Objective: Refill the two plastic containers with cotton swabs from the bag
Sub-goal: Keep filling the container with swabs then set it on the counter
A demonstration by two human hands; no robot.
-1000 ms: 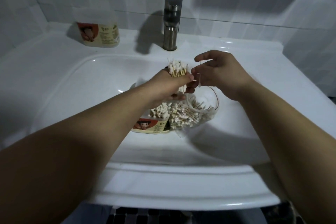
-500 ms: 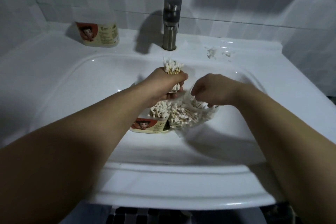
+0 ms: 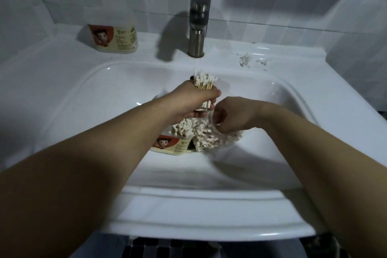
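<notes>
A second earlier we had the right grip (image 3: 232, 116) raised level with the bundle of swabs (image 3: 204, 81) in the left grip (image 3: 192, 100), its fingertips pinching something thin right beside the cotton tips. We lowered it away from the bundle and onto the bag (image 3: 234, 140). Half a second back it rested at the bag's top edge. Then it sank further, fingers curled down into the mouth among the loose swabs (image 3: 207, 138); what they closed on we could not tell. The bag's round opening, plainly seen before, was covered by that grip. Once it dropped, white scraps (image 3: 246, 59) showed on the surface (image 3: 289, 56) right of the tap (image 3: 198, 27).
</notes>
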